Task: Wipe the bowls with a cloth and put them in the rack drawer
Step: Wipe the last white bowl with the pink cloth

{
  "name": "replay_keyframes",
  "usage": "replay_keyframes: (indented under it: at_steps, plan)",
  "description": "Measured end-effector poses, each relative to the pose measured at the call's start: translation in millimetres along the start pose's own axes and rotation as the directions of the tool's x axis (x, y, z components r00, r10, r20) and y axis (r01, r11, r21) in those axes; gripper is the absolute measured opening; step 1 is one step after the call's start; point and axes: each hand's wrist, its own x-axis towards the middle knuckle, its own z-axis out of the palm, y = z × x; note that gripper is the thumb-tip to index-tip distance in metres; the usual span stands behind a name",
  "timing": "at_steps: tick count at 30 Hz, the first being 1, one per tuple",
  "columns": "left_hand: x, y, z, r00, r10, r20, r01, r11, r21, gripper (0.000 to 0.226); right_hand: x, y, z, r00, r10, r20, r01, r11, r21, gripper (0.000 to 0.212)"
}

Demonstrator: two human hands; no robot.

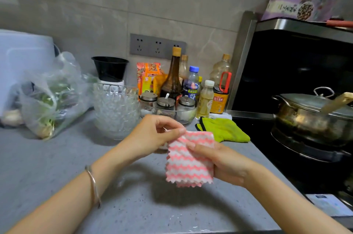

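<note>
**Q:** Grip status, both hands?

**A:** Left hand (152, 134) pinches the top corner of the pink-and-white cloth (189, 161). Right hand (221, 163) holds its right edge, thumb on the front. The cloth hangs folded flat, probably to present a broad wiping face.

**Q:** Where are the bowls?

**A:** The stack of glass bowls (116, 111) stands on the surface (57, 167), untouched. The cloth is held right of the stack, nearer the person. The rack drawer is not in view. Judged step: cloth preparation.

Grey speckled worktop (57, 167); bears stacked glass bowls (116, 109), bag of greens (49, 100) left, green cloth (225, 129) right, bottles (172, 79) behind.
</note>
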Motion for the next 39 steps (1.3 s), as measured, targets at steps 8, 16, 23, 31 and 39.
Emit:
replay_keyframes:
  at_steps: [8, 16, 23, 31, 39]
  plan:
    - [35.6, -61.8, -27.2, 0.999, -0.007, 0.045, -0.032, 0.602, 0.797, 0.047, 10.2, 11.0, -38.1, 0.974, 0.000, -0.226, 0.014, 0.998, 0.063, 0.025]
    - [43.6, -86.8, -35.9, 0.968, 0.091, 0.233, -0.250, 0.295, 0.922, 0.032, 10.3, 19.4, -49.3, 0.969, 0.045, -0.245, -0.016, 0.993, 0.119, 0.022]
    - [38.2, -78.7, -35.2, 0.944, 0.134, 0.302, -0.330, 0.348, 0.878, 0.029, 11.7, 25.4, -47.1, 0.957, 0.051, -0.286, 0.010, 0.978, 0.209, 0.028]
    - [1.4, -10.6, 1.1, 0.963, 0.106, 0.249, -0.169, 0.955, 0.245, 0.027, -13.8, 1.8, -47.1, 0.868, -0.305, -0.393, 0.387, 0.910, 0.148, 0.033]
    - [-27.1, 7.4, 55.2, 0.975, 0.177, 0.131, -0.161, 0.979, -0.124, 0.048, -32.7, 7.8, -8.5, 0.712, -0.653, -0.259, 0.444, 0.704, -0.555, 0.041]
